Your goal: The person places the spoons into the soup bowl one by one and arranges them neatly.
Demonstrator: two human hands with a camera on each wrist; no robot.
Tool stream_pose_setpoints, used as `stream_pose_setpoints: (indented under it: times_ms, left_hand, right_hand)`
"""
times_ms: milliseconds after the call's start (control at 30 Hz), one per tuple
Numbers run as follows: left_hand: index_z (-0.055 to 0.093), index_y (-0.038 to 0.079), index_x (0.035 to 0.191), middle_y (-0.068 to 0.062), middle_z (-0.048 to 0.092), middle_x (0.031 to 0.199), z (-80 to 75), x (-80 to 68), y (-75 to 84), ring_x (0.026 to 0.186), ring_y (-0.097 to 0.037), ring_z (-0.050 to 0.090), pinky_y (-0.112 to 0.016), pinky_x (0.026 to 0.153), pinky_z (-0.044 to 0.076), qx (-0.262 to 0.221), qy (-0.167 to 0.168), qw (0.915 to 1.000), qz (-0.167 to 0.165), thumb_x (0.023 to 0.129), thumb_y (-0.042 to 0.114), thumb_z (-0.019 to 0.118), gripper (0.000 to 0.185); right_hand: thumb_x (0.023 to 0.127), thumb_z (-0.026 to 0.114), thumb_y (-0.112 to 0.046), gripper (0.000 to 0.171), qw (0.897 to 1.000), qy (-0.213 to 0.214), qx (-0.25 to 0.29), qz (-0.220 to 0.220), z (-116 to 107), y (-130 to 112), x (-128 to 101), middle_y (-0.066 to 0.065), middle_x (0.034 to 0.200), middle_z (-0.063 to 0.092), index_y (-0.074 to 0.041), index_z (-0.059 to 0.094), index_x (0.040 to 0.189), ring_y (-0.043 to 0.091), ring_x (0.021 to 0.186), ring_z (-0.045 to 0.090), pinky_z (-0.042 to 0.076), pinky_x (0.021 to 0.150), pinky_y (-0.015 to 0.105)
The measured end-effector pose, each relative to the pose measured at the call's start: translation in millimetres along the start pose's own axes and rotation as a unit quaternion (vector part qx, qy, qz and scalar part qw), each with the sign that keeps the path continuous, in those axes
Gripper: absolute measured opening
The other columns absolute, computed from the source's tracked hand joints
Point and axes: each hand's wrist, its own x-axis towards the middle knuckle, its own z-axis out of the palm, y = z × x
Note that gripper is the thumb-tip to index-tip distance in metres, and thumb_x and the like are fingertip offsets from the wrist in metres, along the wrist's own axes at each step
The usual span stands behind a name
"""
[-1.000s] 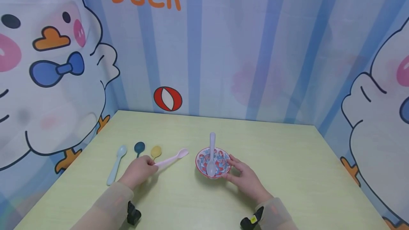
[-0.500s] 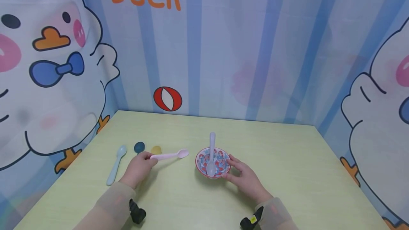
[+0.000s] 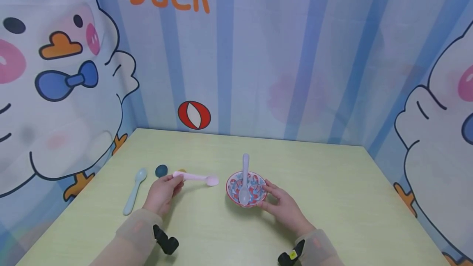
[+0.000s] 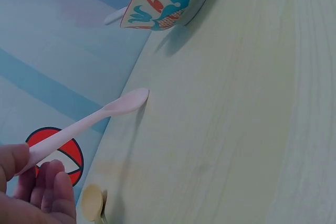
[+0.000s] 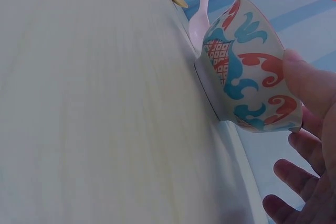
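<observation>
My left hand [image 3: 165, 192] pinches a pink spoon [image 3: 197, 177] by its handle end, between thumb and fingers. The spoon is held above the table, its bowl end pointing right. My right hand [image 3: 284, 208] holds the side of a bowl [image 5: 249, 72] patterned in red and blue, thumb outside and forefinger at the rim. A pale lilac spoon [image 3: 245, 175] leans in that bowl, handle up past the far rim. Under the left hand, a yellow spoon [image 4: 92, 203] is mostly hidden in the head view.
A dark teal spoon [image 3: 161, 170], partly covered by the left hand, and a light blue spoon [image 3: 134, 192] lie to the left on the pale wooden table [image 3: 310, 167]. A striped curtain [image 3: 258, 52] with cartoon ducks stands behind the table.
My left hand has moved slightly up and right, turning the pink spoon so its handle end is now farther back. The right hand and bowl stay put.
</observation>
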Motion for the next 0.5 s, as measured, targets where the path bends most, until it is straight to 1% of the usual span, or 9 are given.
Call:
stream_pose_setpoints:
  times_ms: [100,200,300,500]
  left_hand:
    - [0.048,-0.004,0.131,-0.008,0.064,0.104,0.6,0.1,2.6,0.091,-0.013,0.063,-0.023,0.082,0.052,-0.057,-0.003,0.9983,-0.012,0.096,0.019,0.06,0.043]
    - [0.045,-0.001,0.132,-0.007,0.065,0.104,1.1,-0.2,5.8,0.09,-0.011,0.065,-0.026,0.085,0.053,-0.094,-0.002,0.9952,-0.027,0.097,0.022,0.059,0.044]
    - [0.044,0.002,0.133,-0.007,0.064,0.107,1.8,0.0,7.8,0.088,-0.012,0.066,-0.028,0.086,0.053,-0.11,0.002,0.9931,-0.04,0.098,0.024,0.057,0.044]
    - [0.047,0.004,0.133,-0.01,0.061,0.115,4.0,0.8,9.9,0.089,-0.015,0.065,-0.027,0.082,0.054,-0.114,0.009,0.9926,-0.043,0.097,0.028,0.058,0.045]
  right_hand:
    - [0.082,0.077,-0.03,0.06,1.0,0.001,-0.001,0.002,0.2,0.1,0.0,0.002,0.15,0.04,-0.005,0.056,0.133,0.032,0.139,0.031,0.024,0.111,0.054]
    - [0.082,0.077,-0.03,0.061,1.0,0.002,-0.002,0.003,0.3,0.1,0.0,0.002,0.15,0.04,-0.005,0.057,0.133,0.032,0.139,0.031,0.024,0.111,0.053]
    - [0.082,0.077,-0.03,0.061,1.0,0.003,0.0,0.003,0.4,-0.2,-0.2,0.002,0.15,0.04,-0.005,0.057,0.133,0.032,0.139,0.031,0.024,0.111,0.053]
    - [0.082,0.077,-0.031,0.061,1.0,0.004,-0.002,0.003,0.4,-1.1,-0.2,0.002,0.15,0.04,-0.006,0.057,0.133,0.032,0.139,0.031,0.024,0.11,0.054]
